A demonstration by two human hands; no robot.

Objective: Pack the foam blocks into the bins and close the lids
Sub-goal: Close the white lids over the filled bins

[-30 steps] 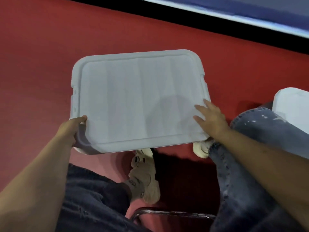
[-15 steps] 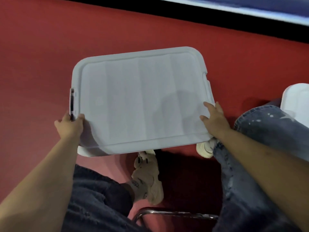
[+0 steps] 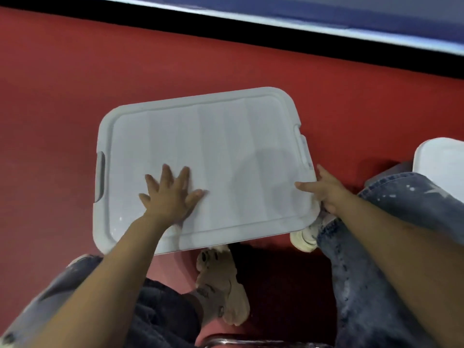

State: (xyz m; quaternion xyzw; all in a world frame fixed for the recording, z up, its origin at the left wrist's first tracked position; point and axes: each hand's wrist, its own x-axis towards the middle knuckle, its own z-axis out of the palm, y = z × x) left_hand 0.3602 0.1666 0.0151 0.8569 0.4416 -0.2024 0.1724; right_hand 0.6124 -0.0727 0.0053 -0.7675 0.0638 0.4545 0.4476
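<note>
A pale grey lid (image 3: 213,146) covers a bin on the red floor in front of my legs; the bin's body and any foam blocks are hidden under it. My left hand (image 3: 170,194) lies flat on the lid's near left part, fingers spread, pressing down. My right hand (image 3: 324,192) is at the lid's near right corner, its thumb on top of the lid and its fingers curled round the edge. A dark latch handle (image 3: 101,175) shows on the lid's left side, and a pale one (image 3: 303,149) on the right side.
A second white lidded bin (image 3: 442,159) pokes in at the right edge behind my right knee. My feet in light shoes (image 3: 223,280) stand just below the bin. A chrome chair rail (image 3: 251,342) is at the bottom. A black and pale border (image 3: 251,23) runs along the far floor.
My left hand left the lid's left edge and now lies flat on top of it. My right hand slid out to grip the right corner.
</note>
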